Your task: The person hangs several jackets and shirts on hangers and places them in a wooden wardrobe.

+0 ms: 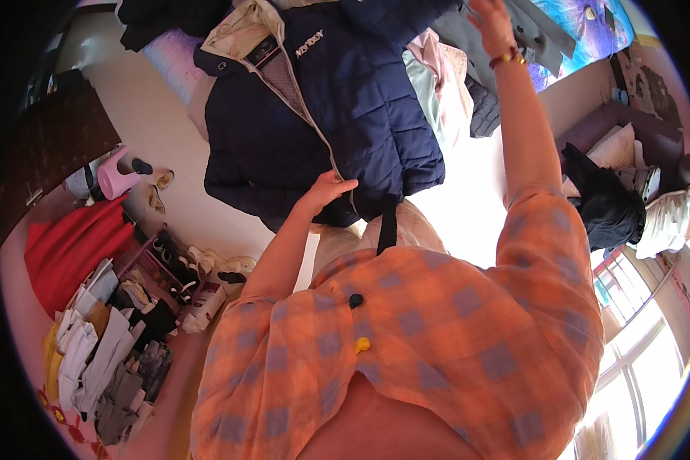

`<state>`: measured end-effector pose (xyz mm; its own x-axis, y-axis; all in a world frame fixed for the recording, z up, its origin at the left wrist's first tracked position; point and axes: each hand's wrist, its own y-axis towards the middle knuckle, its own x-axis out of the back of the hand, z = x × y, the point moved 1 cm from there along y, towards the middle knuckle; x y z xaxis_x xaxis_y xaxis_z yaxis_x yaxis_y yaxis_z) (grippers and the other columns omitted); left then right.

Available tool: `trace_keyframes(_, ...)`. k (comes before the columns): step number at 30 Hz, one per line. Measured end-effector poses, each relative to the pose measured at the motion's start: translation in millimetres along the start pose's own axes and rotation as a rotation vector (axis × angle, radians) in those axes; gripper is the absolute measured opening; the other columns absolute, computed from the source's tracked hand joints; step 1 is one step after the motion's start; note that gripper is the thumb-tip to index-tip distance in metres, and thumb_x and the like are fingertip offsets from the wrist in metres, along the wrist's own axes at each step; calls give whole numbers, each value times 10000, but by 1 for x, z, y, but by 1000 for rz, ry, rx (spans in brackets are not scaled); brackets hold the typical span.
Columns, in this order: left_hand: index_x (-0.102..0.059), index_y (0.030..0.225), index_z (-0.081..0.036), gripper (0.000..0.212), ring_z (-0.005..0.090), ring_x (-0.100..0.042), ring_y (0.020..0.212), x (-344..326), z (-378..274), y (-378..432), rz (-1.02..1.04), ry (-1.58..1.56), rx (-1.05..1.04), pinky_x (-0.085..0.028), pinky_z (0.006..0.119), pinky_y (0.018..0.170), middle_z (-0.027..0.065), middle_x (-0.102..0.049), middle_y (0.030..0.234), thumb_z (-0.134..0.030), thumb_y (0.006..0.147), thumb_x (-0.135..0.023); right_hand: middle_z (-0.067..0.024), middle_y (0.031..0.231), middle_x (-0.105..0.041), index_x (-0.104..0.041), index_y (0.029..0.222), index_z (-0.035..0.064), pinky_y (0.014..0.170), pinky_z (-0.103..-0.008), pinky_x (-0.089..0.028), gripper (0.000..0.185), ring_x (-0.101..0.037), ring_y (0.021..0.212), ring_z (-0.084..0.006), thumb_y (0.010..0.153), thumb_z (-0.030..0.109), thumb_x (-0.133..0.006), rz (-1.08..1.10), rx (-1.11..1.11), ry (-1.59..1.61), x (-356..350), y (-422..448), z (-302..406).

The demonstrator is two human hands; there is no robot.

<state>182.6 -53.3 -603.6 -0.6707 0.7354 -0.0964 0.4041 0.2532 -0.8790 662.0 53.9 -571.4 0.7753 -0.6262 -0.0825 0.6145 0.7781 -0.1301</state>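
A navy blue quilted jacket (356, 115) with a pale hood lining and a light zip lies spread before me, its lower edge hanging over the near side. My left hand (329, 192) pinches the zip edge near the jacket's hem between thumb and fingers. My right hand (493, 29) is raised at the upper right, fingers apart, with a bracelet on its wrist; nothing shows in it. Beneath and beside that hand are a grey garment (466, 43) with buttons and a pink garment (445, 80). Dark clothing (172, 20) lies at the upper left.
A purple sofa (650, 123) heaped with clothes stands at the right. On the left are a dark wooden table (57, 155), a pink stool (115, 177), shoes on the floor (156, 198), a shoe rack (155, 253) and a pile of folded clothes (100, 339).
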Motion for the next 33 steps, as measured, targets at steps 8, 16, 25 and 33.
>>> trace_keyframes(8,-599,1074,-63,309,172,-632,857,0,18,6,-28,-273,77,-516,337,758,42,-652,959,-326,911,-605,-296,1362,-402,-274,1401,-74,1055,-432,-338,1076,-383,1282,-416,659,518,-779,418,-247,-823,-74,-228,-126)
trace_keyframes(16,-570,1012,-97,214,132,-611,711,-23,31,-16,93,-258,113,-516,268,610,21,-605,820,-230,868,-656,-241,1205,-565,-448,1269,21,941,-455,-431,738,-531,1140,-403,744,471,-702,300,-591,-1159,-39,-216,-150)
trace_keyframes(25,-577,1072,-52,288,178,-623,727,-20,39,-30,143,-385,-69,-504,309,633,57,-638,837,-208,843,-656,-210,969,-644,-573,1085,-49,834,-363,-440,430,-599,896,-347,923,347,-527,211,-406,-656,-38,-231,-83)
trace_keyframes(33,-534,1238,-90,478,308,-604,1029,54,71,-8,-620,77,-296,-489,376,870,153,-622,1122,-291,824,-663,-165,919,-630,-602,1023,17,809,-411,-470,250,-605,915,-337,871,216,-598,425,90,-800,-104,-170,-65)
